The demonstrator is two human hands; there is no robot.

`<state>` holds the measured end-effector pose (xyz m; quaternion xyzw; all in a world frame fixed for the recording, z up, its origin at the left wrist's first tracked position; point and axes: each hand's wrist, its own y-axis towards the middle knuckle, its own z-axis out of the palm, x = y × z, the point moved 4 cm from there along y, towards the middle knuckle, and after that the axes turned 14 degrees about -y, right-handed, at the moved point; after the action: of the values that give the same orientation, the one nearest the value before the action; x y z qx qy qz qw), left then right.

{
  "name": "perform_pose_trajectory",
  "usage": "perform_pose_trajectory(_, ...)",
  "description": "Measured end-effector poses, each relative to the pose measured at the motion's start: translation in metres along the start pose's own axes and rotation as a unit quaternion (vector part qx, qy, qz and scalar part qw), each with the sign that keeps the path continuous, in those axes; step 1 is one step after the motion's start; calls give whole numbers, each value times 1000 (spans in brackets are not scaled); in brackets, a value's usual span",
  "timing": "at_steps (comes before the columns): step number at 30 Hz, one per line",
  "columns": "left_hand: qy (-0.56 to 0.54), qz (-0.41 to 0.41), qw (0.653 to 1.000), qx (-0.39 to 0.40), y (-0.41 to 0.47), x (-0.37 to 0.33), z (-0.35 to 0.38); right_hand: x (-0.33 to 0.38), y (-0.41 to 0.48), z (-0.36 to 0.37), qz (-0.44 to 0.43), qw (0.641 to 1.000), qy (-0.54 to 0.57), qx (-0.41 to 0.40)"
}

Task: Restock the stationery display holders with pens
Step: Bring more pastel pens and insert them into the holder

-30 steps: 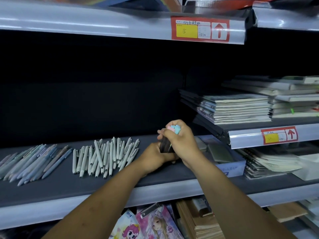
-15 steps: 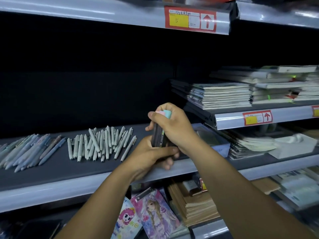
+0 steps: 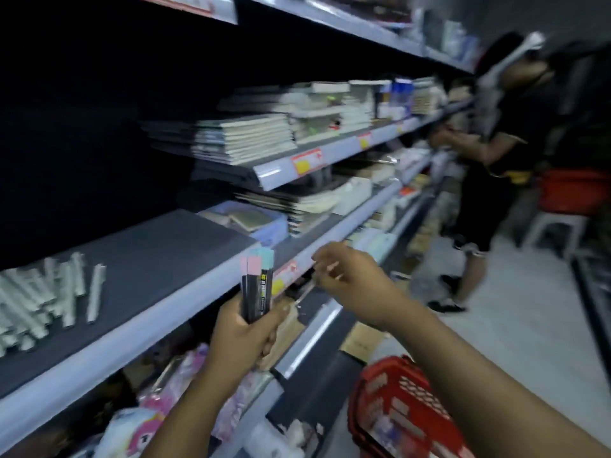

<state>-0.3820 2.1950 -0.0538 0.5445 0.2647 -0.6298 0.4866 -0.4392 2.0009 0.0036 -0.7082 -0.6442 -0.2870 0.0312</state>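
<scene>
Pens (image 3: 257, 285) stand bunched upright in the gripping left hand (image 3: 243, 335) before the grey shelf (image 3: 158, 256), right hand (image 3: 350, 279) loosely curled, aisle blurred.

L hand (image 3: 243, 338) grips dark packs (image 3: 256, 285) upright by shelf (image 3: 158, 256); R hand (image 3: 355, 280) loose, apart. White pens (image 3: 43, 292) on shelf, red basket (image 3: 401, 408) below.

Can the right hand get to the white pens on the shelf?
Probably yes, but awkwardly. The right hand looks empty and the shelf is bare between it and the white pens. But they lie far left, past the left hand holding up packs, so it must cross over.
</scene>
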Motion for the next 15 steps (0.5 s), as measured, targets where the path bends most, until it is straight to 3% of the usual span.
perform_pose_trajectory(3, 6, -30, 998, 61, -13, 24, 47, -43, -55, -12, 56, 980, -192, 12)
perform_pose_trajectory(6, 9, -46, 989, 141, -30, 43, 105, -81, -110, -34, 117, 945, -303, 29)
perform_pose_trajectory(11, 5, -86, 967, 239, -73, 74, 217, -145, -209, -88, 209, 904, -371, 29)
perform_pose_trajectory(15, 0, -106, 949, 297, -103, 104, 315, -213, -285, -133, 292, 885, -362, 33)
